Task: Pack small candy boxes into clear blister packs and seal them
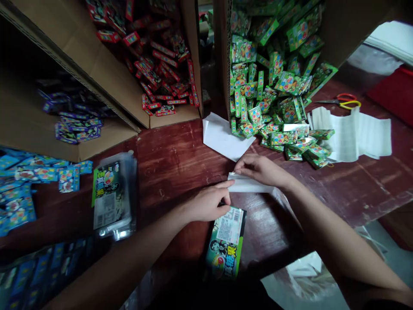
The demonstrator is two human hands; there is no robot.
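Note:
My right hand [263, 170] is above the folded white paper strip [250, 185], thumb and forefinger pinched together at its upper left corner. The strip looks like a label sheet, but I cannot make out any print on it. My left hand [208, 204] lies to the left, its forefinger stretched to the strip's left end and its other fingers apart, touching the top of a flat printed candy package [226, 254]. That package is black and green, with a white barcode label [229, 226] on its upper part.
Tall cartons hold green candy boxes [280, 82], red boxes [161, 64] and purple boxes [79, 125]. Blue packets [19, 189] lie at left, near stacked clear plastic cases [129, 189]. White paper [227, 135], label sheets [351, 133] and scissors [346, 101] lie on the red table [167, 159].

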